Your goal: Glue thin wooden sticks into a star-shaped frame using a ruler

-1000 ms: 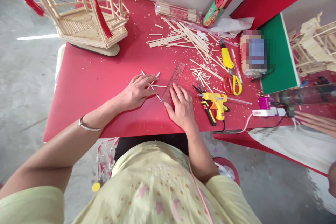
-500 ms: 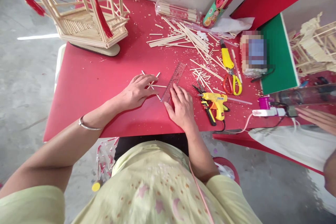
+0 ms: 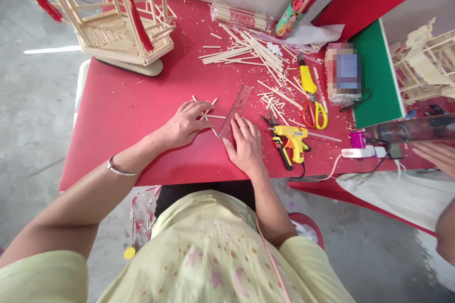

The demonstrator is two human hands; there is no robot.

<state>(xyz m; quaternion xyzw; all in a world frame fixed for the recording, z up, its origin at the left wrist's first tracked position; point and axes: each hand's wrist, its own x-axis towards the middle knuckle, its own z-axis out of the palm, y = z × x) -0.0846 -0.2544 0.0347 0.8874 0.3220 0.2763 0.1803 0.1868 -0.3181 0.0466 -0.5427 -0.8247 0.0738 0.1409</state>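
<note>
Thin wooden sticks (image 3: 215,116) are joined in a star-like crossing on the red tabletop. Over its left side lies my left hand (image 3: 187,124), its fingers and thumb pressing the sticks down and hiding part of them. A clear plastic ruler (image 3: 242,98) slants along the right side of the crossing, touching or nearly touching the stick ends. My right hand (image 3: 246,142) holds the ruler's lower part against the table, with the fingertips on its edge and the thumb near its lower corner.
Right of my hands lie a yellow glue gun (image 3: 292,140), pliers (image 3: 283,154) and yellow-red scissors (image 3: 314,109). Loose sticks (image 3: 261,52) are heaped behind. A stick-built pavilion model (image 3: 121,33) stands back left. Another person's hand (image 3: 435,156) shows at the right edge.
Both my hands, the ruler and the crossed sticks look unchanged. At the right edge, the other person's hand has shifted slightly to the right.
</note>
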